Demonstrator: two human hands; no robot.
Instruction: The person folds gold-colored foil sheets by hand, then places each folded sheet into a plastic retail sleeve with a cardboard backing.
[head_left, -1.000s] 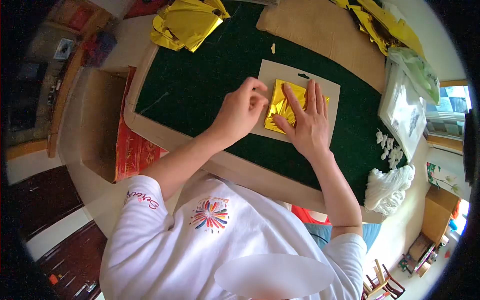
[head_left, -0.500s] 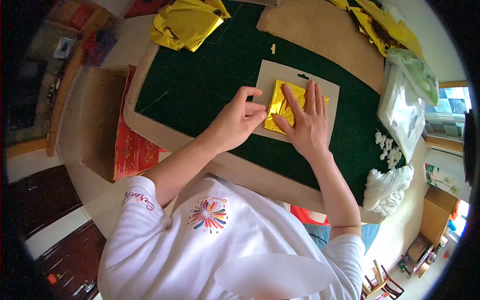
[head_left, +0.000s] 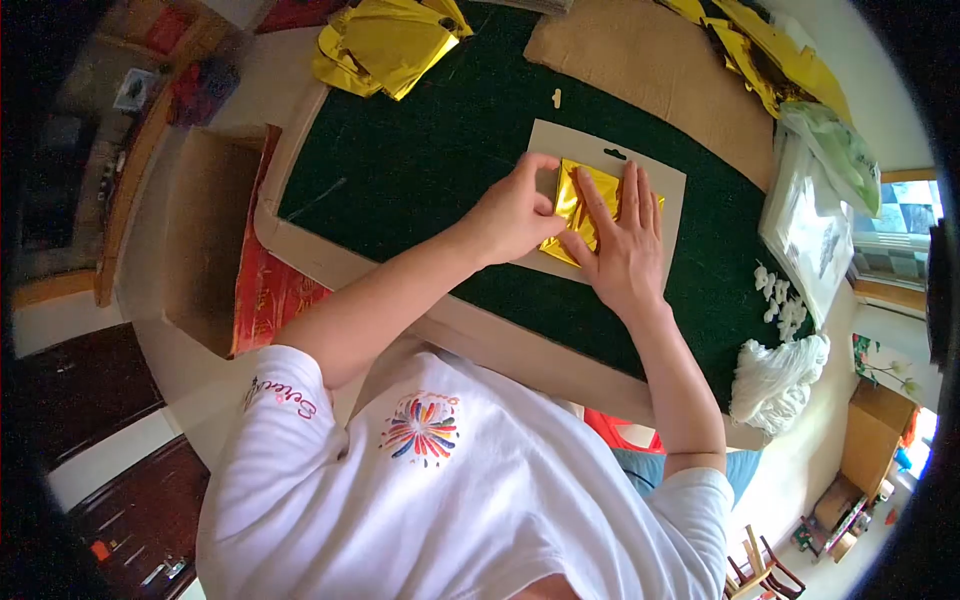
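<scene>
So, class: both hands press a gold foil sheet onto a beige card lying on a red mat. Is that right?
Not quite: the mat is dark green, as the head view shows. Both the left hand and right hand do press the gold foil sheet onto the beige card.

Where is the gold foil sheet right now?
In the head view, the gold foil sheet lies on the tan card, right of centre, between the left hand and right hand.

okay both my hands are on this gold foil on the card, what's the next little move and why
Probably run the left hand along the foil's near edge to press the fold flat. The right hand already lies flat on the gold foil, pinning it to the grey card, while the left fingers sit at the foil's left edge and the foil looks crinkled.
</scene>
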